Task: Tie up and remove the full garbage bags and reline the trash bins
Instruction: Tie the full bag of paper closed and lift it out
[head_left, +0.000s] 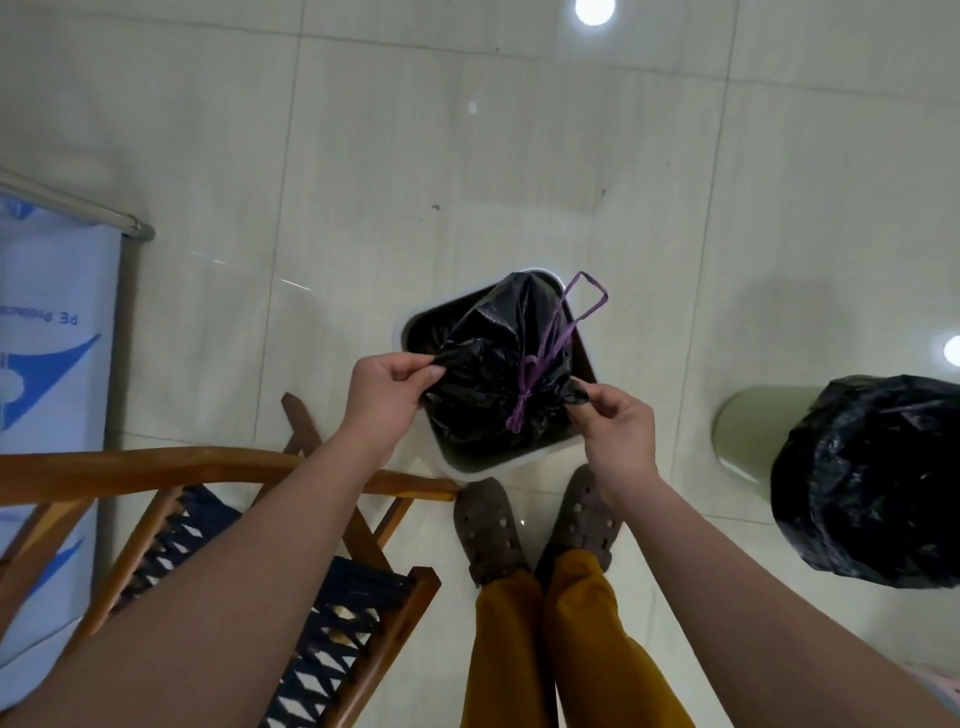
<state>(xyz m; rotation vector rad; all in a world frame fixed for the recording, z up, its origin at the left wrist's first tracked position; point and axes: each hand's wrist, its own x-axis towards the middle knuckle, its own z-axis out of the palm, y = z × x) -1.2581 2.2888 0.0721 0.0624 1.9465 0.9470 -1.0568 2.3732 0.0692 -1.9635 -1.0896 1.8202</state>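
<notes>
A black garbage bag (488, 358) with a purple drawstring (550, 348) hangs over a white square bin (485, 467) on the tiled floor. My left hand (387, 389) pinches the bag's left edge. My right hand (613, 421) pinches its right edge, close to the drawstring's knot. The string's loop sticks up and away from me. The lower part of the bag sits inside the bin. A second black garbage bag (872, 483), bulging full, sits in a pale green round bin (748, 431) at the right.
A wooden folding chair (218, 467) with dark webbing stands at my lower left, its arm rail under my left forearm. A blue-and-white printed sack (52, 332) leans at the far left. My feet in brown clogs (488, 525) stand just behind the white bin.
</notes>
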